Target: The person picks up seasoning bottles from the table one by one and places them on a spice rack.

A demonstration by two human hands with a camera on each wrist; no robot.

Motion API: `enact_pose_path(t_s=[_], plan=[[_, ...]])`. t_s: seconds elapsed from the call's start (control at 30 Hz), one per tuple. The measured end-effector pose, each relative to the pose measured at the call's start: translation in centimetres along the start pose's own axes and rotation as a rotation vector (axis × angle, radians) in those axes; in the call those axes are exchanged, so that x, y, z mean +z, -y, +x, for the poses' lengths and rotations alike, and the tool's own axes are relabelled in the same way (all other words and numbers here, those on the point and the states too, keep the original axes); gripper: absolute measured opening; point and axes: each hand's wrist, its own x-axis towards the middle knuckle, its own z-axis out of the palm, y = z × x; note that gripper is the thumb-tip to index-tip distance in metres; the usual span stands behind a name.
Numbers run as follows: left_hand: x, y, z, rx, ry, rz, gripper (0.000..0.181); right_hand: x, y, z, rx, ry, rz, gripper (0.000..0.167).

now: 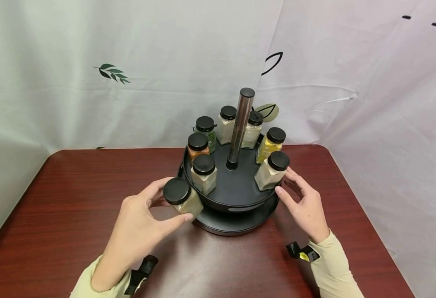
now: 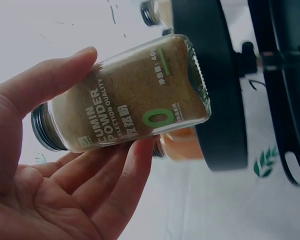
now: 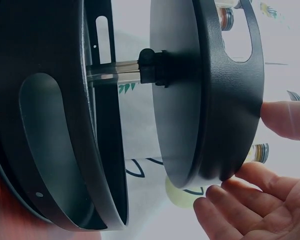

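Observation:
My left hand holds a glass jar of cumin powder with a black lid, thumb on one side and fingers on the other. In the head view that jar is tilted beside the front left rim of a black two-tier turntable rack. Its label faces the left wrist camera. At the rack's right side, the thumb and fingertips of my right hand touch the outer wall of the upper tier. A pale powder jar stands on that tier close to this hand.
Several black-lidded jars stand around the upper tier, among them an orange one, a green one and a yellow one. A post rises from the middle. The rack stands on a reddish-brown table before a pale curtain.

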Motion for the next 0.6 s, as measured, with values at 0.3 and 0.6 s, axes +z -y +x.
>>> enact_pose_path(t_s=[0.3, 0.6], plan=[[1.5, -2.2, 0.4, 0.134, 0.043, -0.006, 0.068, 0.0, 0.0, 0.0, 0.003, 0.005, -0.001, 0.042], [3.7, -4.2, 1.6, 0.307, 0.001, -0.064, 0.072, 0.0, 0.0, 0.0, 0.004, -0.002, 0.019, 0.042]])
